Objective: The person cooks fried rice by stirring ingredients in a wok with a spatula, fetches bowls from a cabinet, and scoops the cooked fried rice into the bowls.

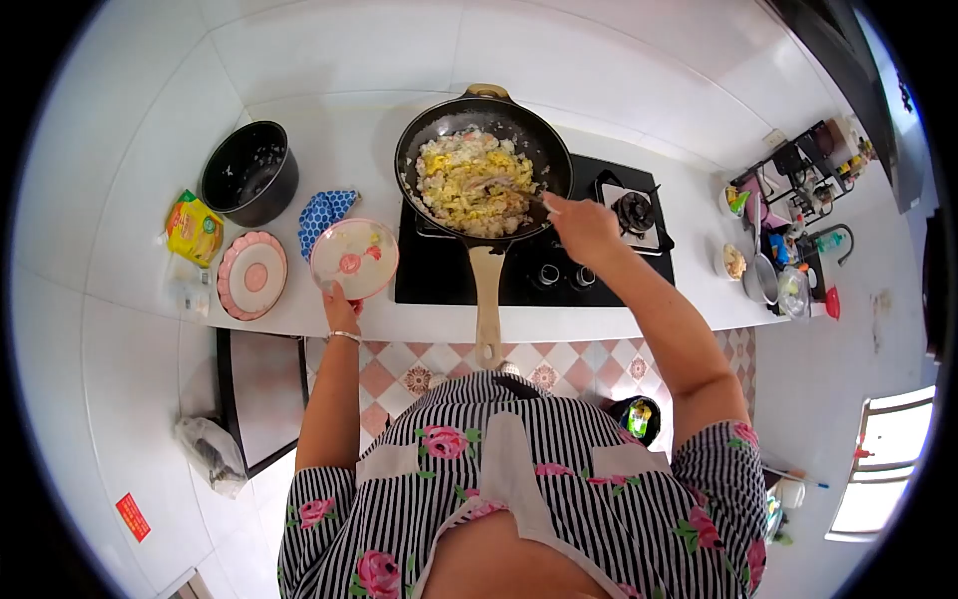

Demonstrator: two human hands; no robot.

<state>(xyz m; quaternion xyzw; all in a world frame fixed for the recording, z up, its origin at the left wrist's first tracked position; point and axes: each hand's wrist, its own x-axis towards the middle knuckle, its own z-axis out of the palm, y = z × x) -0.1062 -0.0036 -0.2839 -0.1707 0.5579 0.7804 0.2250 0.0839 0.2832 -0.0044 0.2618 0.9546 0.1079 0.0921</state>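
Observation:
In the head view a frying pan (555, 160) of fried rice with egg (469, 185) sits on the black gas stove (429, 275), its pale handle (487, 299) pointing toward me. My right hand (584, 232) is closed around the handle of a spatula (527, 194); the far end dips into the rice, where its shape is hard to make out. My left hand (342, 311) grips the near rim of a pink-and-white plate (337, 243), tilted left of the pan. A few bits of yellow food lie on that plate.
A second pink-rimmed plate (230, 280), a black pot (284, 185), a yellow packet (195, 230) and a blue patterned cloth (324, 212) are on the left. Another burner (636, 213) is at right. Farther right stand a small bowl (731, 263), a saucepan (763, 282) and a rack (798, 175).

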